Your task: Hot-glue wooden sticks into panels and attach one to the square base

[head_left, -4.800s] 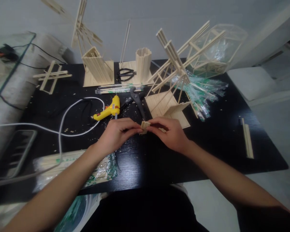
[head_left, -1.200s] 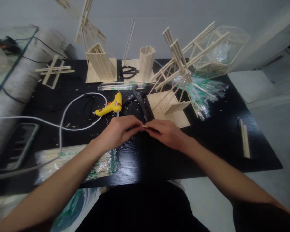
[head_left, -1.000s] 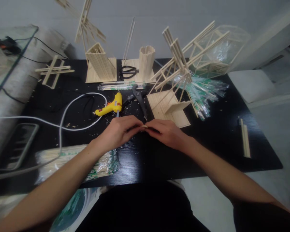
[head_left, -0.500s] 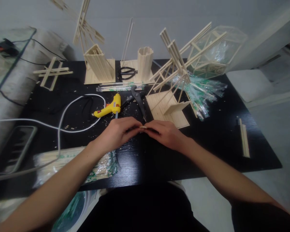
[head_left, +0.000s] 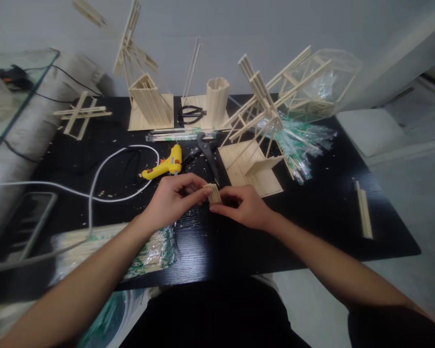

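Note:
Between my two hands is a small panel of short wooden sticks (head_left: pixel 213 194) set side by side, its ridged face turned up. My left hand (head_left: pixel 177 197) pinches its left edge between thumb and fingers. At the right edge, my right hand (head_left: pixel 243 205) grips it with thumb and forefinger. The panel is held over the black table, just in front of dark-handled pliers (head_left: pixel 207 152). A yellow glue gun (head_left: pixel 165 163) lies beyond my left hand. Past my right hand stands a stick model (head_left: pixel 263 121) on a square stick base (head_left: pixel 239 157).
Bagged sticks (head_left: pixel 94 237) lie at the near left beside a white cable (head_left: pixel 123 199). Stick towers (head_left: pixel 151 104) and black-handled scissors (head_left: pixel 191 114) stand or lie at the back. Torn plastic wrappers (head_left: pixel 304 140) are at the back right, loose sticks (head_left: pixel 364 212) at the right.
The stick panel has been tipped from edge-on so that its flat face shows. My right hand has turned and its fingers have opened out slightly around the edge.

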The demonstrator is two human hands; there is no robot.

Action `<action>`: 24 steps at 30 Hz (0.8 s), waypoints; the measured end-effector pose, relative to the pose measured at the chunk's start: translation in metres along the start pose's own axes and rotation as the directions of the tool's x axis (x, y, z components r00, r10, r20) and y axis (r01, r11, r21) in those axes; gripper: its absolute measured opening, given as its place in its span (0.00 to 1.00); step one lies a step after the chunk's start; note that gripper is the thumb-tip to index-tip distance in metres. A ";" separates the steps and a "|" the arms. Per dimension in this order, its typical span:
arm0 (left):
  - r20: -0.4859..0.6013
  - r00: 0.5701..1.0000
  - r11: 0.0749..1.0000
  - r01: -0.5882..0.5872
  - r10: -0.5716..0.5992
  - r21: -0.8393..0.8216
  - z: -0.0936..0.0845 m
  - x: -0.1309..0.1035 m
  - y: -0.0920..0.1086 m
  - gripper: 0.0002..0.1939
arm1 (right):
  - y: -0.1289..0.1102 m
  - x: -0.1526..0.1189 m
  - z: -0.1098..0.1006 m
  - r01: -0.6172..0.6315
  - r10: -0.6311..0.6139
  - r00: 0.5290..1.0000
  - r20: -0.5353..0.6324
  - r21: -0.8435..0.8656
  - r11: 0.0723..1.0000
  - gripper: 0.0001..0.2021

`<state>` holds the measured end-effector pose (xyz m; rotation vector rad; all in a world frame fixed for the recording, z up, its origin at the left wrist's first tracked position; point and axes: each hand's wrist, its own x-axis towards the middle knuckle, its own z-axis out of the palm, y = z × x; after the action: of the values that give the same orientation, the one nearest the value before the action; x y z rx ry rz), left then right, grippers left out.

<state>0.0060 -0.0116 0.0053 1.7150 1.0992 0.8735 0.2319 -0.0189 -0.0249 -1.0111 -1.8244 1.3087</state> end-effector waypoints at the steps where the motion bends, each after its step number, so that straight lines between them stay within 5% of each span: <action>1: -0.003 1.000 1.000 0.017 -0.017 -0.021 0.000 0.000 0.000 0.10 | 0.000 0.000 0.001 -0.031 0.030 1.000 0.007 0.017 0.999 0.10; 10: 0.011 1.000 0.999 0.017 -0.016 -0.036 0.001 0.001 0.000 0.09 | 0.001 -0.001 0.003 -0.220 0.204 0.975 0.089 0.252 0.942 0.14; 24: -0.155 0.985 0.982 0.051 -0.079 -0.180 -0.003 0.003 0.004 0.07 | -0.001 0.003 0.003 -0.212 0.222 0.975 0.018 0.377 0.901 0.16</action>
<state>0.0055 -0.0089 0.0103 1.4761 1.1427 1.0508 0.2279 -0.0175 -0.0248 -1.0293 -1.3905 1.6945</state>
